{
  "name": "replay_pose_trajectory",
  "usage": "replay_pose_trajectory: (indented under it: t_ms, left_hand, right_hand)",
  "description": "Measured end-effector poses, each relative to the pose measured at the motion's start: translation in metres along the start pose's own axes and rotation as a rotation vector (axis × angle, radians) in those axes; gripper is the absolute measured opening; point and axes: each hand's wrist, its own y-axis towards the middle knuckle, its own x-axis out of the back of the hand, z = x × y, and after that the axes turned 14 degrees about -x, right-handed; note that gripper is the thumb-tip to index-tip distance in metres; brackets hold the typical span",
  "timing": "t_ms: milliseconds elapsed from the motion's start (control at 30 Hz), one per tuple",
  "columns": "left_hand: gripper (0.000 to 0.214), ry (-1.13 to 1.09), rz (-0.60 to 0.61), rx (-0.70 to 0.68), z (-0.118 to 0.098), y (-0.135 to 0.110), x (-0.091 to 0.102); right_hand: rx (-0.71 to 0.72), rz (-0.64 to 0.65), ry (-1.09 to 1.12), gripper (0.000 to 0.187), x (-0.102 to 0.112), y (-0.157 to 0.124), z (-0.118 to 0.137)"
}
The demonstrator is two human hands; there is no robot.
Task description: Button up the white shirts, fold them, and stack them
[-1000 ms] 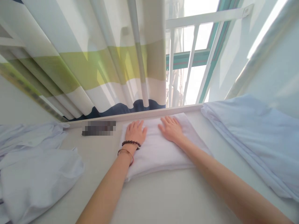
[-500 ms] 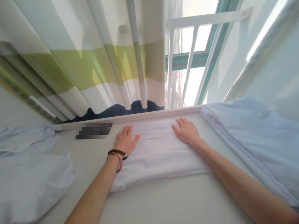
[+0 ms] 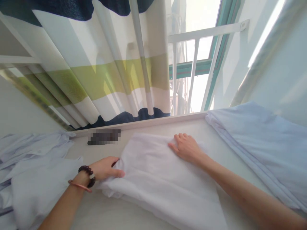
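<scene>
A white cloth garment lies in loose folds on the white surface in front of me, its near part spread wide towards me. At its left edge, my left hand has the fabric between the thumb on top and fingers mostly hidden by the cloth. A dark beaded bracelet and a reddish bangle circle that wrist. My right hand rests palm down on the garment's right side, fingers slightly bent and holding nothing. What kind of garment it is does not show.
Crumpled white clothing lies at left, and a folded pale cloth stack at right. A blurred dark object sits near the raised back edge. Behind are a striped curtain and white railing.
My left hand has moved left and towards me and taken hold of the garment's edge. The garment's near part now spreads out wider. My right hand stays on the cloth, slightly nearer me.
</scene>
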Motion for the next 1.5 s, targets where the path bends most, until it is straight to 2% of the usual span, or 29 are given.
replay_pose_trajectory:
  t_ms: [100,167,233,300,367,433,500,533,667,700,767,833,933,1000,1100,1200,1333,1400,1500]
  left_hand:
    - [0.042,-0.257,-0.065,-0.034,0.002,0.008,0.001]
    - [0.044,-0.311,-0.207,-0.005,0.008,0.018,0.000]
    - [0.052,-0.346,-0.356,0.026,0.014,0.033,-0.002]
    - [0.061,-0.466,-0.484,0.029,0.016,0.048,-0.007]
    - [0.068,-0.625,-0.576,0.012,0.014,0.062,-0.014]
    - [0.073,-0.721,-0.618,-0.004,0.008,0.071,-0.019]
    - [0.077,-0.768,-0.601,-0.031,0.001,0.073,-0.020]
    - [0.079,-0.787,-0.542,-0.052,-0.002,0.072,-0.019]
    - [0.072,-0.748,-0.110,-0.114,-0.005,0.062,-0.003]
    - [0.069,-0.705,-0.035,-0.112,-0.003,0.059,0.002]
    - [0.062,-0.615,0.024,-0.105,0.002,0.056,0.010]
    - [0.058,-0.565,-0.017,-0.129,0.010,0.056,0.011]
    - [0.056,-0.607,-0.237,-0.216,0.021,0.064,0.001]
    - [0.057,-0.668,-0.396,-0.257,0.026,0.072,-0.009]
    - [0.058,-0.706,-0.521,-0.280,0.025,0.080,-0.021]
    - [0.059,-0.726,-0.570,-0.276,0.022,0.083,-0.027]
    - [0.061,-0.803,-0.556,-0.262,0.023,0.080,-0.026]
    - [0.059,-0.841,-0.519,-0.250,0.025,0.079,-0.024]
    - [0.059,-0.851,-0.480,-0.224,0.026,0.079,-0.021]
  right_hand:
    - [-0.074,0.030,-0.047,0.050,-0.003,-0.013,-0.003]
    - [-0.125,0.158,-0.086,0.052,0.006,-0.027,-0.013]
    - [-0.152,0.340,-0.123,0.053,0.019,-0.039,-0.025]
    - [-0.149,0.474,-0.122,0.054,0.031,-0.043,-0.032]
    - [-0.150,0.496,-0.052,0.057,0.036,-0.036,-0.032]
    - [-0.182,0.444,0.104,0.060,0.034,-0.020,-0.024]
    - [-0.225,0.378,0.314,0.058,0.026,0.001,-0.009]
    - [-0.263,0.352,0.428,0.057,0.021,0.012,0.001]
    - [-0.312,0.315,0.552,0.058,0.008,0.051,0.033]
    - [-0.314,0.330,0.575,0.053,0.006,0.058,0.037]
    - [-0.305,0.396,0.631,0.039,0.006,0.068,0.037]
    - [-0.279,0.475,0.709,0.027,0.006,0.071,0.029]
    - [-0.231,0.522,0.847,0.023,0.005,0.067,0.009]
    - [-0.223,0.480,0.911,0.028,0.002,0.063,-0.003]
    - [-0.240,0.345,0.943,0.032,-0.008,0.061,-0.013]
    - [-0.215,0.255,0.941,0.030,-0.017,0.063,-0.017]
    - [-0.177,0.237,0.928,0.037,-0.020,0.067,-0.020]
    - [-0.105,0.308,0.937,0.041,-0.016,0.070,-0.024]
    - [0.012,0.545,0.979,0.036,-0.010,0.073,-0.028]
